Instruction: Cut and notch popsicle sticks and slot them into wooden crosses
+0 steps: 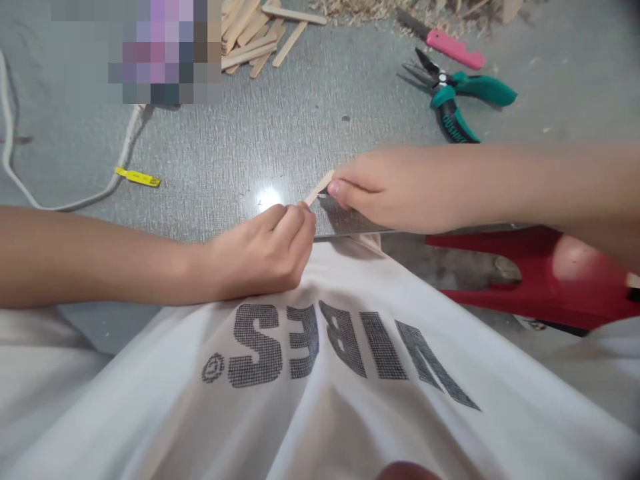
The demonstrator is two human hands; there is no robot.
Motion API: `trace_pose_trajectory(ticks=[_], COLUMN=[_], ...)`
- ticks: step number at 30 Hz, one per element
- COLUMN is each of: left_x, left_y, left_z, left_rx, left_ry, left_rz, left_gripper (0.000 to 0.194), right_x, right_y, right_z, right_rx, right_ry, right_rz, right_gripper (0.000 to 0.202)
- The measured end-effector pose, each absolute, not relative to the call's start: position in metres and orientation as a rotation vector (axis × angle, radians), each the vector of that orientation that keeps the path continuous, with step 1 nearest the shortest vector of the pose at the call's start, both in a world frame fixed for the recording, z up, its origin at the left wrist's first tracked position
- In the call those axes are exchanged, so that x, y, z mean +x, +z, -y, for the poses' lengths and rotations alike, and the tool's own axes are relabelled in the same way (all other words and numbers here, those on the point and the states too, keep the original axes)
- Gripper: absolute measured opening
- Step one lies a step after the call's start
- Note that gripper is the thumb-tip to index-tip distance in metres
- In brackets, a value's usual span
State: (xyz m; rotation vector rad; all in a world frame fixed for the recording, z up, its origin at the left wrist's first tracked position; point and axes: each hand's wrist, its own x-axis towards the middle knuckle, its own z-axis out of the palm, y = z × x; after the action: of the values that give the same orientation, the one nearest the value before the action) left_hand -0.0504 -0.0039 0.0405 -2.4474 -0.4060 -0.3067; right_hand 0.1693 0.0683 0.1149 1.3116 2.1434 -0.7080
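A pale wooden craft stick slants between my two hands, just above the front edge of the table. My left hand is closed around its lower end, knuckles up and the wrist near the table edge. At the stick's upper end my right hand is closed, with the thumb pressed against the fingers. A small dark shape shows under the stick beside the right thumb; I cannot make out whether it is an object or shadow. The fingertips of the left hand are hidden.
Several craft sticks lie piled at the back, beside wood shavings. A pink-handled knife and teal-handled pliers rest at the back right. A white cable with a yellow tag curves on the left. A red stool stands below the table.
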Motion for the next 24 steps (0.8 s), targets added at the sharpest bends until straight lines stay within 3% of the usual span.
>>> trace_pose_trajectory(ticks=[16, 24], left_x=[-0.031, -0.029], left_y=[0.05, 0.052], left_z=[0.016, 0.015], left_rx=[-2.514, -2.401], left_ry=[-0.204, -0.2], left_rz=[0.595, 0.549], left_gripper=[0.023, 0.032], right_x=[0.161, 0.162], right_y=[0.119, 0.117], right_z=[-0.068, -0.066], right_rx=[1.271, 1.313], right_ry=[-0.648, -0.654], right_rz=[-2.046, -2.075], right_gripper=[0.049, 0.051])
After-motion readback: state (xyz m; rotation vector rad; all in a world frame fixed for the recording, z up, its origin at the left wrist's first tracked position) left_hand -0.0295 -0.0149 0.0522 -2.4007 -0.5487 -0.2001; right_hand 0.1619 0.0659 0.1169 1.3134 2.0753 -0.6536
